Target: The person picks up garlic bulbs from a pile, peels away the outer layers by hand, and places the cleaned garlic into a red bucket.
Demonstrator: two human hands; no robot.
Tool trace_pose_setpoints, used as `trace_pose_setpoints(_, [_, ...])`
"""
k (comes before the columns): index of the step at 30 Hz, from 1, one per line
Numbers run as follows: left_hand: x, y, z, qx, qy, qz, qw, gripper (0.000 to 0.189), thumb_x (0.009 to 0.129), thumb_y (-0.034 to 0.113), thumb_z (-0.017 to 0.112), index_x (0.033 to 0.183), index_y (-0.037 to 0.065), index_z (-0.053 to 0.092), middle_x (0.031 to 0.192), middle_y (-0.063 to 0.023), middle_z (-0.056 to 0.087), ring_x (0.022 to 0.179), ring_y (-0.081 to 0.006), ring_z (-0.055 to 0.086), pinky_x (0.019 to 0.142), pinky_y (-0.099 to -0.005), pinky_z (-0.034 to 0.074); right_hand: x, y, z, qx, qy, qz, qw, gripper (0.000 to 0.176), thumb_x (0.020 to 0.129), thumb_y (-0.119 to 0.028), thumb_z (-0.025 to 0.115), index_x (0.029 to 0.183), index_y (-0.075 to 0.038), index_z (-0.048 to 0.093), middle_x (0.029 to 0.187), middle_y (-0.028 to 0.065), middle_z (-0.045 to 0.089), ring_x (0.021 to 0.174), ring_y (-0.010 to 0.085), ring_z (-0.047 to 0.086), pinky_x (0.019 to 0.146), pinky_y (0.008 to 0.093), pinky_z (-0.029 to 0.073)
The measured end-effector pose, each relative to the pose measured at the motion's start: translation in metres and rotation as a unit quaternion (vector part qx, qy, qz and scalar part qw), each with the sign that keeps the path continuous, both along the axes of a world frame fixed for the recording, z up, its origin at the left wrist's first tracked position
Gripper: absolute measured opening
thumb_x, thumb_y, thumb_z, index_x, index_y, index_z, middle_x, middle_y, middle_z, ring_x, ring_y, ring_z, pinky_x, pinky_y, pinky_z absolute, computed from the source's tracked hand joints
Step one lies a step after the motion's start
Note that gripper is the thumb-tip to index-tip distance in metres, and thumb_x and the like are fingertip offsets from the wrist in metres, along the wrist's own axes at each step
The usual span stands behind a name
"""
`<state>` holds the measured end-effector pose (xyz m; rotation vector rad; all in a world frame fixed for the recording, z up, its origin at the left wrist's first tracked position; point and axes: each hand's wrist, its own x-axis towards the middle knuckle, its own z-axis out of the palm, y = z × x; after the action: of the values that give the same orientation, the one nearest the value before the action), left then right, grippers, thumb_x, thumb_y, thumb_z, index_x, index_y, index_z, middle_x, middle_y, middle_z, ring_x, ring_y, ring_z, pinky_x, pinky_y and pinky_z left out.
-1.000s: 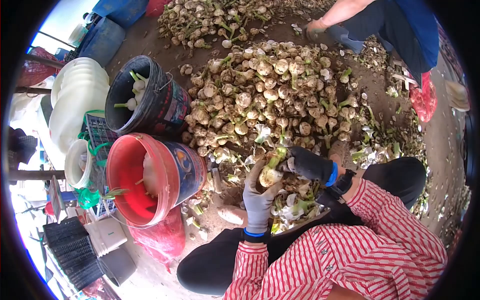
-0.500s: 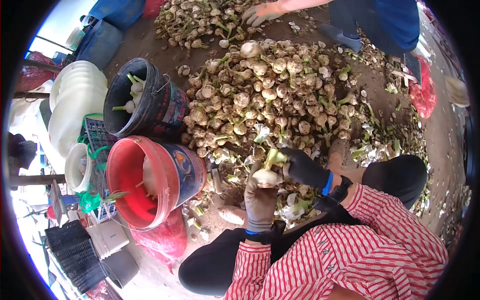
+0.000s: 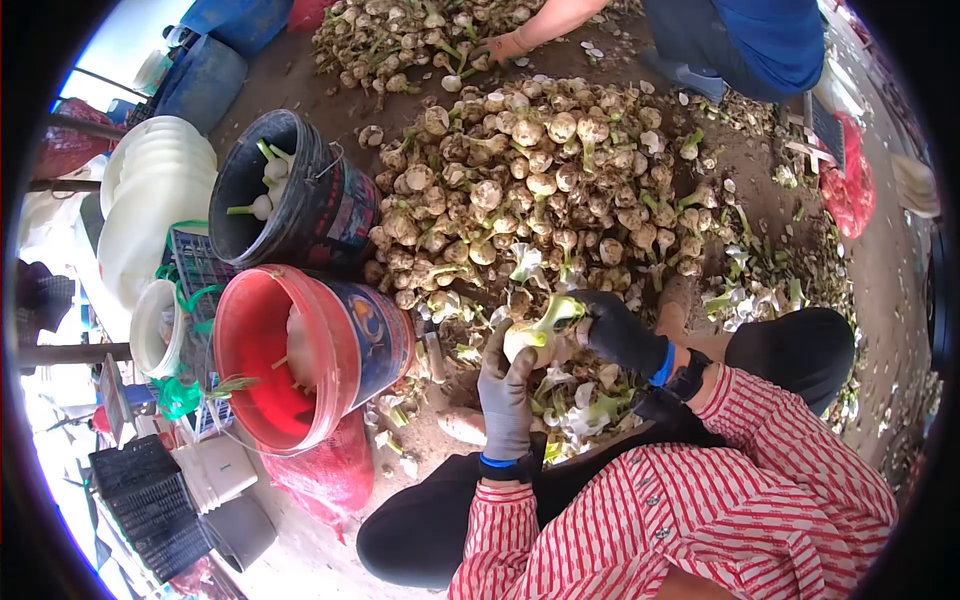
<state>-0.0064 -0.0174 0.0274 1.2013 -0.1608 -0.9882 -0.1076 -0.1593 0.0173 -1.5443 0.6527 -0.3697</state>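
A white bulb with a green stem (image 3: pixel 527 340), which looks like garlic, is between my gloved hands. My left hand (image 3: pixel 507 395), in a grey glove, has its fingers wrapped round the bulb. My right hand (image 3: pixel 615 333), in a black glove, is closed at the stem side, and its fingertips are partly hidden. Beyond them lies a large heap of soil-stained bulbs (image 3: pixel 540 185). Under my hands are white and green peelings (image 3: pixel 590 410). The red bucket (image 3: pixel 228 350) at the left holds pale bulbs; the black bucket (image 3: pixel 225 190) holds several bulbs with green stems.
Another person's hand (image 3: pixel 495 48) touches a second heap (image 3: pixel 385 45) at the top. A red mesh bag (image 3: pixel 325 475) lies beside the red bucket. Black crates (image 3: pixel 150 510), white containers (image 3: pixel 215 472) and blue barrels (image 3: pixel 205 85) stand at the left.
The bulb in my left hand has turned, its stem now pointing up and right. My right hand has shifted slightly right. The other person's hand has moved left and down onto the second heap.
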Motion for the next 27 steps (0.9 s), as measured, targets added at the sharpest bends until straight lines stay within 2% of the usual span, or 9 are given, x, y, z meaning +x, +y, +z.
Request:
trace_pose_setpoints(3, [0.002, 0.002, -0.007, -0.077, 0.099, 0.02, 0.992, 0.055, 0.083, 0.029, 0.061, 0.127, 0.005, 0.039, 0.111, -0.0087, 0.053, 0.099, -0.0183, 0.055, 0.084, -0.0305, 0.047, 0.001, -0.007, -0.001, 0.156, -0.108, 0.026, 0.981, 0.017, 0.078, -0.003, 0.056, 0.094, 0.002, 0.06, 0.078, 0.0057, 0.059, 0.068, 0.0096, 0.051, 0.065, 0.026, 0.043])
trace_pose_setpoints(11, [-0.002, 0.001, 0.015, 0.007, -0.027, -0.064, 0.998, 0.066, 0.07, 0.013, 0.074, 0.125, 0.007, 0.038, 0.105, -0.0075, 0.051, 0.085, -0.0181, 0.058, 0.072, -0.0208, 0.051, 0.001, -0.024, -0.004, -0.127, -0.105, 0.153, 0.974, 0.014, 0.085, -0.015, 0.051, 0.083, -0.004, 0.06, 0.079, 0.0041, 0.059, 0.069, 0.0105, 0.055, 0.067, 0.0252, 0.044])
trace_pose_setpoints(13, [-0.007, 0.0, 0.022, -0.167, 0.133, -0.085, 0.973, 0.072, 0.066, 0.012, 0.077, 0.126, 0.007, 0.037, 0.104, -0.0079, 0.052, 0.085, -0.0191, 0.058, 0.07, -0.0226, 0.052, 0.001, -0.034, 0.008, 0.293, -0.153, 0.009, 0.944, 0.023, 0.079, -0.009, 0.053, 0.101, -0.002, 0.057, 0.093, 0.0111, 0.06, 0.082, 0.0218, 0.057, 0.074, 0.0321, 0.045])
trace_pose_setpoints(14, [-0.006, -0.004, 0.018, -0.18, 0.099, -0.114, 0.972, 0.077, 0.063, 0.005, 0.076, 0.128, 0.011, 0.036, 0.108, -0.0104, 0.051, 0.085, -0.0209, 0.059, 0.065, -0.0234, 0.054, -0.01, -0.033, 0.026, -0.126, 0.065, 0.021, 0.99, 0.024, 0.083, -0.009, 0.048, 0.104, 0.0, 0.055, 0.096, 0.0116, 0.059, 0.081, 0.0233, 0.057, 0.076, 0.0315, 0.045])
trace_pose_setpoints(17, [-0.005, 0.0, 0.012, -0.159, 0.205, -0.075, 0.963, 0.083, 0.059, 0.002, 0.077, 0.13, 0.012, 0.036, 0.109, -0.0103, 0.051, 0.086, -0.0214, 0.059, 0.061, -0.0237, 0.054, -0.001, -0.028, -0.001, -0.05, 0.005, -0.048, 0.998, 0.023, 0.087, -0.009, 0.043, 0.104, 0.002, 0.054, 0.096, 0.0122, 0.058, 0.08, 0.0224, 0.057, 0.074, 0.0298, 0.046])
trace_pose_setpoints(23, [-0.002, -0.004, 0.03, -0.111, 0.046, -0.122, 0.985, 0.085, 0.061, 0.002, 0.077, 0.133, 0.004, 0.031, 0.115, -0.008, 0.049, 0.095, -0.0159, 0.055, 0.078, -0.0247, 0.05, 0.0, -0.05, -0.025, 0.033, 0.068, 0.004, 0.997, 0.027, 0.082, -0.016, 0.055, 0.105, -0.002, 0.055, 0.089, 0.0072, 0.06, 0.082, 0.0154, 0.057, 0.073, 0.0282, 0.046])
trace_pose_setpoints(25, [-0.001, -0.004, 0.028, -0.001, -0.062, -0.089, 0.994, 0.079, 0.067, -0.005, 0.069, 0.133, -0.001, 0.027, 0.113, -0.008, 0.051, 0.091, -0.013, 0.055, 0.077, -0.0196, 0.047, 0.0, -0.043, -0.017, -0.402, -0.086, 0.052, 0.91, 0.035, 0.075, -0.014, 0.063, 0.107, -0.003, 0.054, 0.093, 0.0093, 0.06, 0.088, 0.0212, 0.058, 0.078, 0.0332, 0.046])
trace_pose_setpoints(26, [0.0, -0.004, 0.027, 0.02, -0.073, -0.084, 0.994, 0.078, 0.067, -0.005, 0.069, 0.133, -0.002, 0.027, 0.112, -0.0082, 0.051, 0.091, -0.0122, 0.054, 0.077, -0.0192, 0.046, 0.003, -0.038, 0.001, -0.033, -0.1, 0.067, 0.992, 0.043, 0.068, -0.013, 0.068, 0.108, -0.003, 0.053, 0.096, 0.0127, 0.058, 0.09, 0.0275, 0.058, 0.079, 0.0366, 0.046])
trace_pose_setpoints(27, [0.001, -0.005, 0.026, 0.041, -0.083, -0.082, 0.992, 0.077, 0.068, -0.005, 0.068, 0.133, -0.002, 0.028, 0.111, -0.0084, 0.052, 0.091, -0.0113, 0.054, 0.077, -0.0188, 0.045, 0.003, -0.036, 0.017, -0.034, -0.099, 0.067, 0.992, 0.043, 0.068, -0.013, 0.068, 0.108, -0.003, 0.053, 0.096, 0.0127, 0.058, 0.09, 0.0275, 0.058, 0.079, 0.0366, 0.046])
